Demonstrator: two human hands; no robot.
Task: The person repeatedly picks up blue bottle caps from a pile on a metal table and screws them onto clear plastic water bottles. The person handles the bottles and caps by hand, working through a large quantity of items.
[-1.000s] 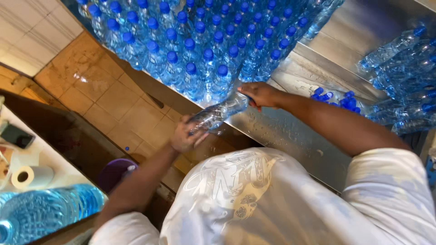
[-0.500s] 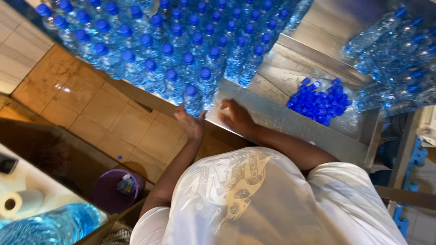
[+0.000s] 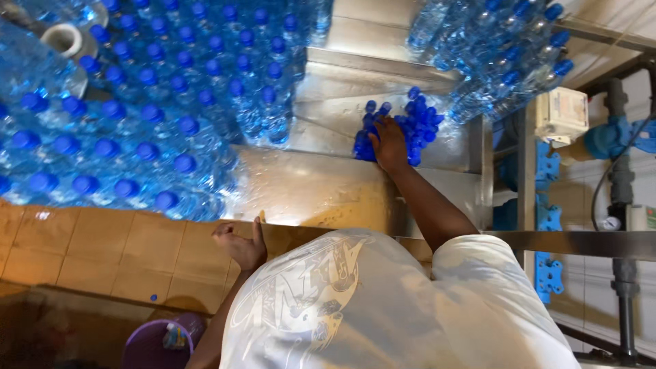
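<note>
My right hand (image 3: 389,145) reaches out across the wet steel table (image 3: 307,188) and lies on a heap of loose blue bottle caps (image 3: 418,117), its fingertips buried among them. Whether it grips any cap is hidden. My left hand (image 3: 239,244) hovers at the table's near edge, palm up, fingers loosely apart and empty. The nearest thing to it is a big block of upright clear water bottles with blue caps (image 3: 137,102), which fills the left of the table.
More capped bottles lie piled on their sides (image 3: 492,48) at the upper right. A white box (image 3: 562,113) and blue pipe fittings (image 3: 547,171) are mounted to the right. A purple bucket (image 3: 147,345) stands on the tiled floor (image 3: 102,253) below.
A second ago both hands held a clear bottle at the edge of the block. They let it go; my right hand moved to the cap heap, my left drew back. The view swung right.
</note>
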